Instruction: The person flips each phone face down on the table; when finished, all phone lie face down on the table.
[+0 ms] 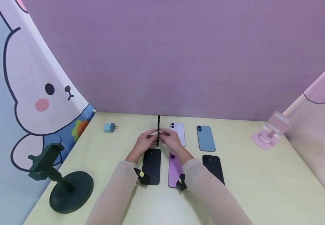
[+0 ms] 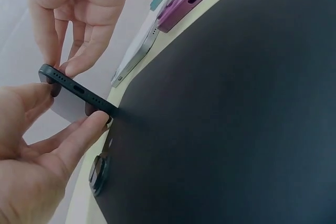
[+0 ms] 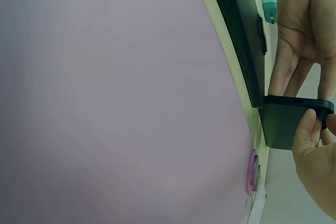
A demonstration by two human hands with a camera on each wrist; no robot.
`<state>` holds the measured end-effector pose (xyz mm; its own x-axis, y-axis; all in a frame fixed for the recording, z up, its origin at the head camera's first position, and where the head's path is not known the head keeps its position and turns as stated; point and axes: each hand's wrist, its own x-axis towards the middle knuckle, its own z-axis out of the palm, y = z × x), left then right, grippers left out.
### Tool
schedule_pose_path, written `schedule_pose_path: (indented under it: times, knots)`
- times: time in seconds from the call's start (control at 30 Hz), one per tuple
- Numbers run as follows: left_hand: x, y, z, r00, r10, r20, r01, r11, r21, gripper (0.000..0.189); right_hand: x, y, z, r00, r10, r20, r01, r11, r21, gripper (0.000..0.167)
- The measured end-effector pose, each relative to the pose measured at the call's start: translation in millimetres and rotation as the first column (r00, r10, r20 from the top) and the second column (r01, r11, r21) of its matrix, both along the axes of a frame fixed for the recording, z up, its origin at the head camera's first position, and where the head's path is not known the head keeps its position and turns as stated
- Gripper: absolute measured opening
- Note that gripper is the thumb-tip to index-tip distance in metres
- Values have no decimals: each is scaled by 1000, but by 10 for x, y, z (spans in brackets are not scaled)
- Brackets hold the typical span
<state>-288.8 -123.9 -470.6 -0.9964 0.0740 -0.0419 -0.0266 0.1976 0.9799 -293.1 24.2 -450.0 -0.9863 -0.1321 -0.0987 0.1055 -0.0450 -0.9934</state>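
Between my two hands a black smartphone (image 1: 158, 123) stands on its long edge, seen edge-on in the head view. My left hand (image 1: 144, 143) pinches it from the left, thumb and fingers near its lower end. From the other side, my right hand (image 1: 172, 140) pinches the same end. The phone's port edge (image 2: 79, 88) faces the left wrist camera. Flat below my hands lie a black phone (image 1: 152, 167) and a purple phone (image 1: 174, 170), the latter partly hidden by my right wrist.
To the right lie a white phone (image 1: 180, 132), a blue phone (image 1: 206, 139) and another dark phone (image 1: 213, 167). A blue charger plug (image 1: 109, 127) sits at back left. A dark green stand (image 1: 71, 192) is front left, a pink stand (image 1: 270, 131) far right.
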Motion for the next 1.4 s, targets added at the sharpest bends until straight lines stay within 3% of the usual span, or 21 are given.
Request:
schedule_pose_path:
  times: [0.23, 0.5, 0.67, 0.9, 1.2, 1.4]
  knots:
    - [-24, -17, 15, 999, 19, -44, -20, 1000, -23, 36, 1, -28, -1, 1000, 0, -2, 0, 1000, -3, 39]
    - [-66, -69, 39, 999, 36, -36, -34, 998, 62, 31, 23, -67, -32, 1000, 27, 15, -28, 997, 78, 35]
    - [-50, -92, 91, 998, 34, -44, -31, 997, 67, 37, 41, -87, -29, 999, 45, 26, -48, 991, 123, 35]
    - [-48, -137, 110, 993, 6, -116, -16, 996, -87, 41, 70, -105, -24, 998, 50, 38, -58, 964, 261, 36]
    - [-44, -212, 45, 988, 25, -153, -65, 962, -264, 35, 43, -97, -62, 998, 13, 55, -30, 943, 333, 38]
    - [-49, -246, -5, 986, 30, -162, -86, 932, -351, 35, 35, -123, -67, 1000, 0, 8, -4, 889, 457, 38]
